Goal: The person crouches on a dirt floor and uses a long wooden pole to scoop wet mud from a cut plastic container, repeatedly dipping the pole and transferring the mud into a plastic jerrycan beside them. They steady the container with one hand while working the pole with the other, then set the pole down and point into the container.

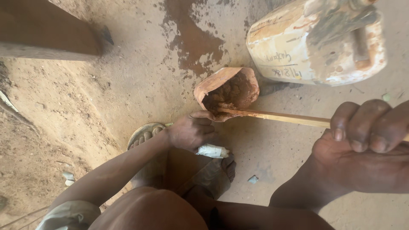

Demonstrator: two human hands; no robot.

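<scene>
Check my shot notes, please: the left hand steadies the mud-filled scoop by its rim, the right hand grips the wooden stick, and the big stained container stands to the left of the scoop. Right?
Not quite. In the head view the big stained container stands up and to the right of the scoop, not left. The rest holds: the left hand steadies the scoop's rim and the right hand grips the wooden stick.

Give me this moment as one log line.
left hand: steadies clay-filled scoop at rim | right hand: grips wooden stick, tip in scoop | stained white jerrycan: behind scoop
</scene>
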